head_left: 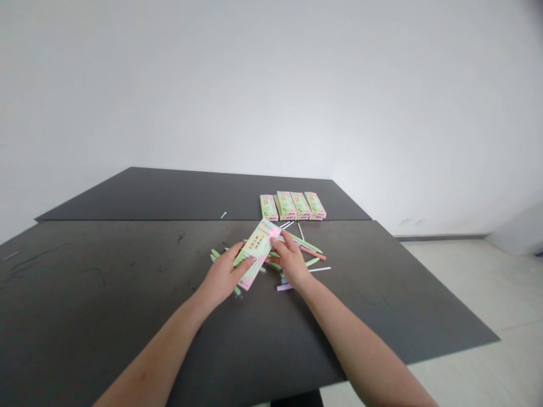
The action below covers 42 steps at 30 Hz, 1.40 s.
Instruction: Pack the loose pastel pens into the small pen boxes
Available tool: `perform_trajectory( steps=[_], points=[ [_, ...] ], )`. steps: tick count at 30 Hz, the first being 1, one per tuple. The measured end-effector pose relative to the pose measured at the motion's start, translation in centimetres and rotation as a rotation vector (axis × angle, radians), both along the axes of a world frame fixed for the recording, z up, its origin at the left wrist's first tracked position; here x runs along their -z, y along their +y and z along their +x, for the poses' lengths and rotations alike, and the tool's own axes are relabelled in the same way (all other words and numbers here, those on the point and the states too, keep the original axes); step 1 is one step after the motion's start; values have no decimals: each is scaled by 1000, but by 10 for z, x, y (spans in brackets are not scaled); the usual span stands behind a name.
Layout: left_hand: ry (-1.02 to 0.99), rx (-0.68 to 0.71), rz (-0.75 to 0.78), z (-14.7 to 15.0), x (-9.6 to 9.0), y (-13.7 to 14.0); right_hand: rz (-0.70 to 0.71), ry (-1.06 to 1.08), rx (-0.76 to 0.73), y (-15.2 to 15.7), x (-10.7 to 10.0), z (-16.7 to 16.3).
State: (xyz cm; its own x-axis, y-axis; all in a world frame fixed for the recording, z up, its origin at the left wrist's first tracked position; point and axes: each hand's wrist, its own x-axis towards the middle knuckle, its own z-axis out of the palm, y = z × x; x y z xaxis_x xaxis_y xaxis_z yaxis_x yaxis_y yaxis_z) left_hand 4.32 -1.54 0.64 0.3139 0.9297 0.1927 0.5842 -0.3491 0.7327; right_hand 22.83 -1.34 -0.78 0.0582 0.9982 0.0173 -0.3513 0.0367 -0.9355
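Between my hands is a slim pink-and-green printed box (pixel 259 249), tilted and raised a little above the table. My left hand (pixel 227 271) grips its lower left side, thumb across the front. At its upper right side, my right hand (pixel 291 260) is closed on the edge, with some fingers hidden behind. Under and around the hands lie several slender pens, among them green pens (pixel 311 245), a purple pen (pixel 284 287) and a reddish pen (pixel 314 253). Thin white sticks (pixel 320 269) lie among them. The box covers part of this pile.
Several similar printed boxes (pixel 285 206) stand in a row of stacks beyond the pens. A small white piece (pixel 223 215) lies left of them. The dark table (pixel 106 294) has a seam across it, and a pale wall rises behind.
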Motion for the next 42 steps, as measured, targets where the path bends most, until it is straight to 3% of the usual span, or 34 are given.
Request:
perform_trajectory(
  steps=[4,12,23,30,35,39,42],
  points=[
    [-13,-5,9,-2,2,3,111,-75,-33,-1,1,2],
    [-51,81,-25,1,-4,-2,175,-107,-102,2,-3,15],
    [-51,57,-1,1,-1,-1,161,-167,-91,-2,-11,13],
    [-137,-11,-37,4,2,0,92,-15,-40,-1,-1,4],
    [-385,-83,-218,3,3,0,1,-140,-178,-9,3,-8],
    [-534,-62,-226,5,6,1,5,-243,-341,-14,4,-16],
    [-545,-42,-228,7,6,1,-16,-232,-375,-15,5,-17]
  ],
)
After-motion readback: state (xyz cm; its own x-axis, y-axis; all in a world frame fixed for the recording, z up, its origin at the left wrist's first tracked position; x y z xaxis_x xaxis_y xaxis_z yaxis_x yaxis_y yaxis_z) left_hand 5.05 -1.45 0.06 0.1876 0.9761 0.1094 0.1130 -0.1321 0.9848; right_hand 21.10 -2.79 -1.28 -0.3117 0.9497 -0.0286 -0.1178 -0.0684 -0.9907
